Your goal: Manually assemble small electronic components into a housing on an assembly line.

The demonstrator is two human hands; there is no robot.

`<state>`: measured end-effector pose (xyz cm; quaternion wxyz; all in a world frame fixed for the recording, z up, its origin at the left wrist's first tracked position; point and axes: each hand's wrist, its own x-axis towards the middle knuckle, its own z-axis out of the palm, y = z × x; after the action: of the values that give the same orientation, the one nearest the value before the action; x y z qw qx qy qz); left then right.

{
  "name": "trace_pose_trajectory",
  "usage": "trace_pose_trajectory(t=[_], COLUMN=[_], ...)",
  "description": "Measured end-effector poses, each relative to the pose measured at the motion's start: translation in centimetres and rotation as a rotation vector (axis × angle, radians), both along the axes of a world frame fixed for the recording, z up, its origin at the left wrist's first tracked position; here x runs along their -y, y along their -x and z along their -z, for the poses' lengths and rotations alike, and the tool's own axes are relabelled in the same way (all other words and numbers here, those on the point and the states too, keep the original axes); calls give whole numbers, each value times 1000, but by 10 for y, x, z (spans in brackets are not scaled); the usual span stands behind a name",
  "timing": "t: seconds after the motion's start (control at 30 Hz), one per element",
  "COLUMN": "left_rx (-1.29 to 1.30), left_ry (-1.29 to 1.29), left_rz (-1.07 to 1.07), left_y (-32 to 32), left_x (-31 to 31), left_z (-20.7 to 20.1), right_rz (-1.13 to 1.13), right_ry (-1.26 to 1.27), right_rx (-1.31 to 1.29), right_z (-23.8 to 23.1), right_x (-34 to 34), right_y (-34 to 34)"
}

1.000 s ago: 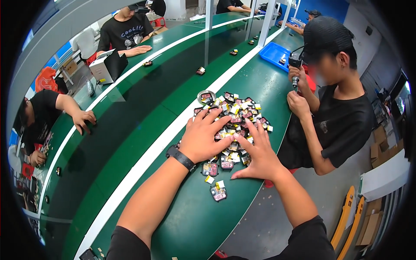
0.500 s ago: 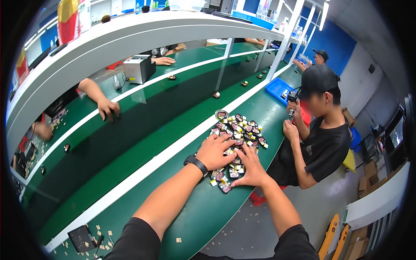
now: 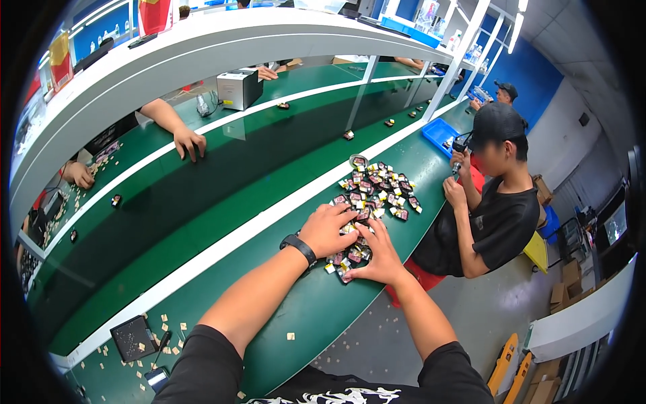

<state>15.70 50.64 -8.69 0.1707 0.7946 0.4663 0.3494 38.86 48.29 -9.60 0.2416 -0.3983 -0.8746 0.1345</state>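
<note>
A heap of small black plastic parts [image 3: 381,189] with yellow and white tabs and reddish faces lies on the green worktop in front of me. My left hand [image 3: 328,231], with a black band on its wrist, is spread over the near left side of the heap. On the near right side rests my right hand [image 3: 379,254], thumb and fingers apart. Several parts [image 3: 344,264] sit between the two hands, partly hidden beneath the fingers. Both hands touch parts without gripping a single one.
A dark green conveyor belt [image 3: 222,195] carrying scattered parts runs along the left, beyond a white rail. To the right a person in a black cap [image 3: 501,195] holds a tool, near a blue tray [image 3: 439,135]. A black tray [image 3: 132,338] and small tan chips lie at lower left.
My hands have drawn back slightly toward me with some parts between them, uncovering more of the heap's far portion. The view has shifted a little, and a co-worker's hand across the belt has moved.
</note>
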Motion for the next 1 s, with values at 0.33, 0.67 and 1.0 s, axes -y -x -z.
trace_pose_trajectory(t=[0.33, 0.67, 1.0], left_rx=[-10, -79, -213], left_ry=[59, 147, 225], left_rz=[5, 35, 32], left_y=[34, 101, 141], left_x=[72, 163, 213], left_z=[-10, -37, -58], right_rz=[-107, -238, -335], right_ry=[-39, -24, 7], right_rx=[-51, -35, 22], right_z=[-7, -8, -9], right_x=[56, 137, 178], right_y=[36, 103, 137])
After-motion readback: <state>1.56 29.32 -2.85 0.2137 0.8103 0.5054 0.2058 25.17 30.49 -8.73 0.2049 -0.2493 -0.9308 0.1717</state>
